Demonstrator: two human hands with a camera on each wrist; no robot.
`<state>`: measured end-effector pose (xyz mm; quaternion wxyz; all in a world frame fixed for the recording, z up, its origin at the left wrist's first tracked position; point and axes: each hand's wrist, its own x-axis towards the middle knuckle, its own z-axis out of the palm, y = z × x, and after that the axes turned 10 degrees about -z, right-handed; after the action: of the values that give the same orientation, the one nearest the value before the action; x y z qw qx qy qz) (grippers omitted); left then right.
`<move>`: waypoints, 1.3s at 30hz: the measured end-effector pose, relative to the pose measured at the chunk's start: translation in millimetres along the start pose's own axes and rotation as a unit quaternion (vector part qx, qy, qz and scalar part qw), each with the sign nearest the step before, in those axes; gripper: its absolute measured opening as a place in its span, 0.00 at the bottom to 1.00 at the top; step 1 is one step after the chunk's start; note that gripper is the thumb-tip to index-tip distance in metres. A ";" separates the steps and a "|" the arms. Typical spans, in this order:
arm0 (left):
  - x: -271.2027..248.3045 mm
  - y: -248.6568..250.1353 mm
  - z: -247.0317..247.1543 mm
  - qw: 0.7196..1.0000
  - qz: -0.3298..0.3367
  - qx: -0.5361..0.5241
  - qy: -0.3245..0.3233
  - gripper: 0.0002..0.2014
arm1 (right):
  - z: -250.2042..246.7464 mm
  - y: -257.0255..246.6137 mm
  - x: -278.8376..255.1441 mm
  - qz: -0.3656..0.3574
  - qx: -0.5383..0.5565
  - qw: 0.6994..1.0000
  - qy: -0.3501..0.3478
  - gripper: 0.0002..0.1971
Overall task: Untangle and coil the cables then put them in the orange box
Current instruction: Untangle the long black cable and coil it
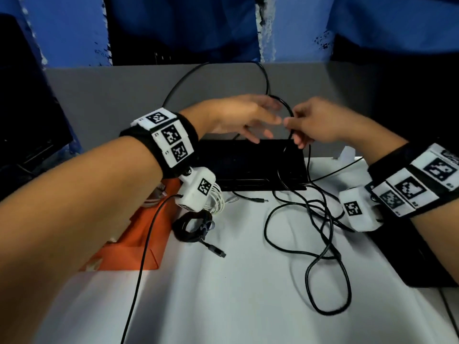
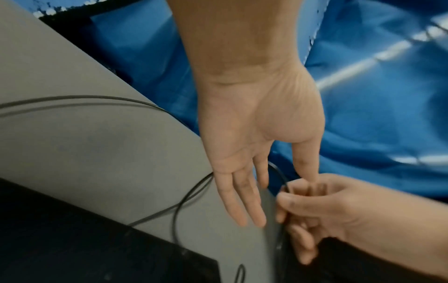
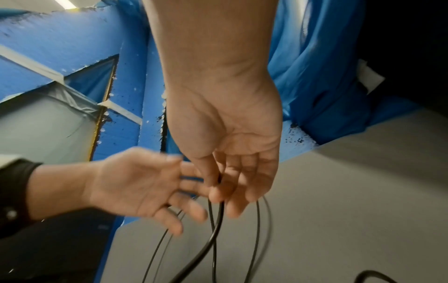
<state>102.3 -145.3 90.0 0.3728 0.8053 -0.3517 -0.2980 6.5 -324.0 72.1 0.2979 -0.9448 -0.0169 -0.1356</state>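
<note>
Table (image 1: pixel 236 294) surface, white, carries everything: at its near right sprawls the loose part of a black cable (image 1: pixel 323 244), still in slack, crossing loops, while its upper run rises to the far side and arcs high in front of the grey partition (image 1: pixel 111 95). On the left lies the orange box (image 1: pixel 146 234), partly hidden under the left forearm, with a coiled black cable (image 1: pixel 191 227) and a white bundle (image 1: pixel 216 198) just beside its right edge. Smaller still, both hands meet above a black slab (image 1: pixel 248 165) at the far middle. The right hand (image 1: pixel 315 122) pinches the cable's loop between thumb and curled fingers; the left hand (image 1: pixel 238 115), fingers straight and spread, holds nothing, its fingertips just beside that pinch. The slack hangs below and near-right of the grip, so gathering likely falls to the empty left hand.
</note>
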 end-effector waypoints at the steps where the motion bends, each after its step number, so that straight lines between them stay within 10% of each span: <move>1: -4.1 5.0 1.1 1.000 0.007 -0.024 -0.005 0.17 | 3.1 -3.9 2.2 -0.014 -0.046 0.999 0.003 0.16; 8: -11.3 19.0 -8.5 0.974 0.051 -0.157 0.154 0.04 | 28.0 -19.1 2.2 -0.047 0.020 0.995 0.085 0.14; 16: -16.9 5.2 -14.3 0.976 0.074 -0.163 0.126 0.07 | 58.7 -8.0 -10.3 -0.001 0.158 0.980 -0.123 0.11; 21: -20.2 2.7 -37.1 0.944 0.097 -0.121 0.293 0.07 | 81.4 3.3 -31.5 -0.019 -0.039 0.927 -0.372 0.40; 24: -23.3 -15.9 -48.0 0.954 0.042 -0.066 0.290 0.08 | 88.6 22.0 -39.8 -0.033 -0.152 0.894 -0.421 0.04; 30: -33.3 -30.8 -16.4 0.990 -0.048 0.120 0.059 0.13 | 45.9 15.4 -2.0 0.021 0.029 0.998 -0.055 0.18; 34: -28.5 -14.2 28.4 0.978 -0.057 0.196 -0.038 0.22 | 1.3 -19.1 25.0 0.047 0.135 0.979 0.144 0.10; 39: -15.5 -9.0 37.8 0.988 -0.039 0.143 -0.040 0.10 | -41.5 -44.7 40.1 0.013 0.172 0.947 0.271 0.14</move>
<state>68.5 -143.6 65.5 0.2276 0.8509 -0.3739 -0.2906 29.9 -312.8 140.3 0.4505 -0.8071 0.0537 -0.3779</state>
